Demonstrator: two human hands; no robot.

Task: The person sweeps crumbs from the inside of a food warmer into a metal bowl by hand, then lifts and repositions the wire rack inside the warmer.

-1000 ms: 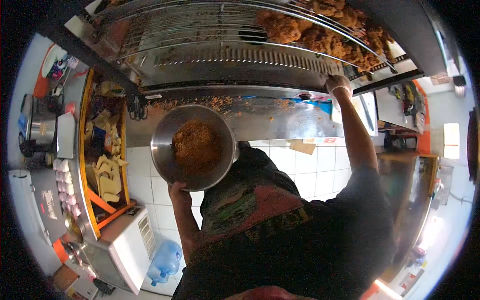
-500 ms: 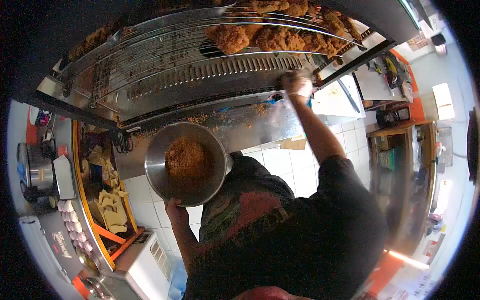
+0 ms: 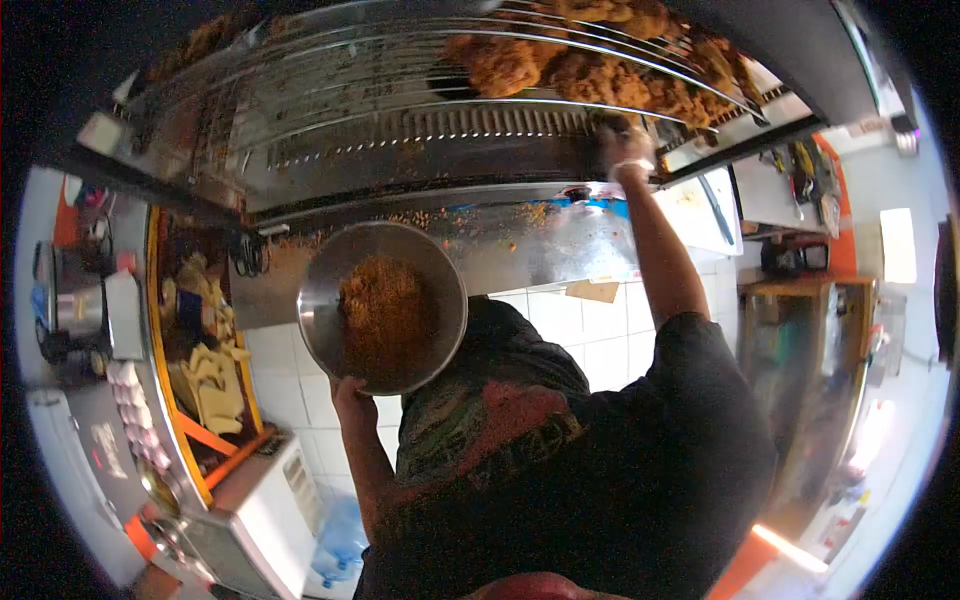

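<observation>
Commercial food kitchen, evidenced by golden-brown fried food pieces (image 3: 600, 80) on a silver wire rack (image 3: 400, 105) and a round stainless-steel bowl (image 3: 383, 308) of brown crumbs.

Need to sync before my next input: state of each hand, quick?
Left hand: holding the metal bowl at its rim.
Right hand: below the fried pieces, blurred; grip can't be told.

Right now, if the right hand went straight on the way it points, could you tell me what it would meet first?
In the picture, the right hand would probably meet the wire rack first, then the fried pieces. Depth is unclear, so it might pass beneath both.
</observation>
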